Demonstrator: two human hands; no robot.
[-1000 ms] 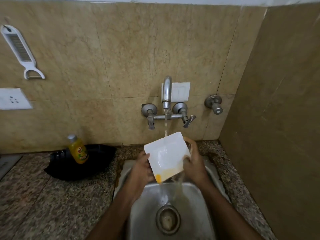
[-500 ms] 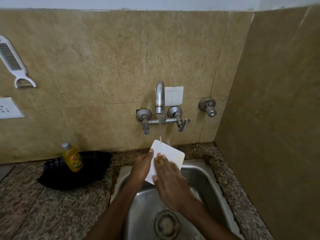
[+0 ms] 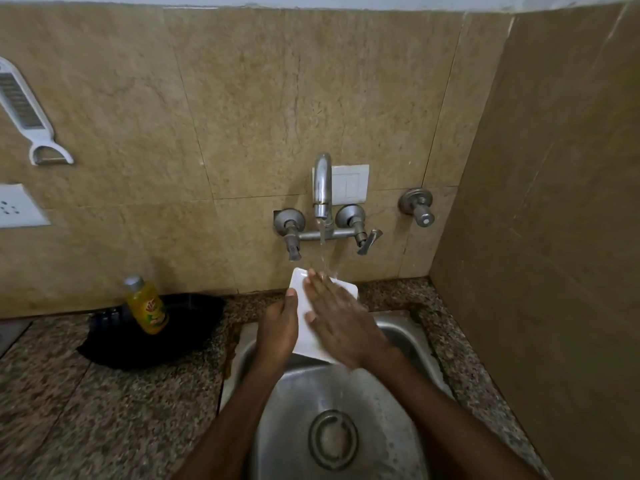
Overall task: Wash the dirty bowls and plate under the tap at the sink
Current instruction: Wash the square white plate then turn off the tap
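Observation:
A white square plate (image 3: 300, 299) is held tilted over the steel sink (image 3: 398, 341), under the running tap (image 3: 322, 188). My left hand (image 3: 278, 332) grips the plate's left edge, thumb on its face. My right hand (image 3: 341, 323) lies flat on the plate's face with straight fingers, covering most of it. The water stream lands at my right fingertips near the plate's top edge. No bowls are in view.
A yellow dish-soap bottle (image 3: 147, 306) stands on a black tray (image 3: 194, 327) on the granite counter (image 3: 104, 410) to the left. A white peeler (image 3: 26, 112) and a socket (image 3: 17, 206) hang on the left wall. A side wall (image 3: 554, 237) closes the right.
My right hand left the plate's right edge and now lies flat on its face, having slid up toward the top edge. The yellow residue seen a second ago is no longer visible.

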